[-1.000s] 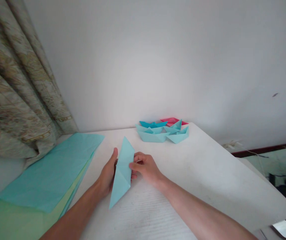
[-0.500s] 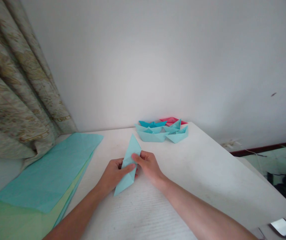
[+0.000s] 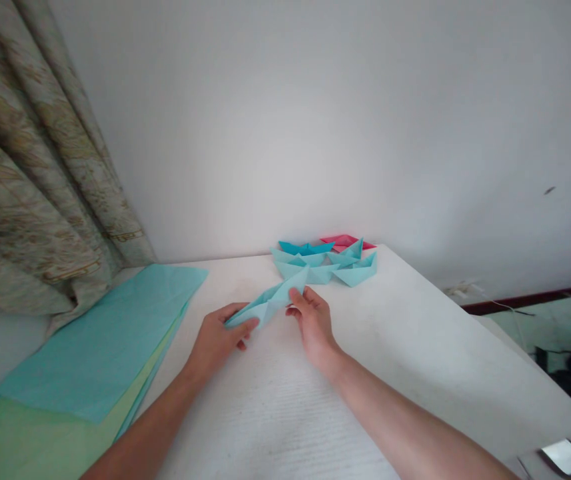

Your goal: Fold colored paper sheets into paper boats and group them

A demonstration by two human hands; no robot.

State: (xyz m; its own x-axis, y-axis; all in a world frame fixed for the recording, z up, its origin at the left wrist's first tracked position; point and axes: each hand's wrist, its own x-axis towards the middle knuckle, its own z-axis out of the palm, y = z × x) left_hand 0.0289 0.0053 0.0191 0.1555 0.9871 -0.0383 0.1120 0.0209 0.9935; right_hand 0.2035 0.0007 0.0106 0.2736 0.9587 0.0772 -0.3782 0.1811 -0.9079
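Between my hands is a light blue paper boat (image 3: pixel 271 301), tilted with its right end raised. My left hand (image 3: pixel 219 335) pinches its left end, thumb on the near side. The thumb and fingers of my right hand (image 3: pixel 311 320) grip the other end. Some fingers are hidden behind the folded paper. Just beyond its raised tip stand several finished paper boats: a light blue one (image 3: pixel 324 274), another light blue one (image 3: pixel 358 272), a darker blue one (image 3: pixel 306 249) and a pink one (image 3: pixel 344 241) at the back.
Large blue paper sheets (image 3: pixel 110 333) and a green sheet (image 3: pixel 30 440) lie on the left of the white table (image 3: pixel 285 427). A patterned curtain (image 3: pixel 40 180) hangs beside them. The wall (image 3: pixel 285 120) stands behind. A small pale rectangular object (image 3: pixel 566 457) is at lower right.
The paper boat has turned from upright and flat to slanting sideways, and its folds have opened up. My hands have moved apart to its two ends.
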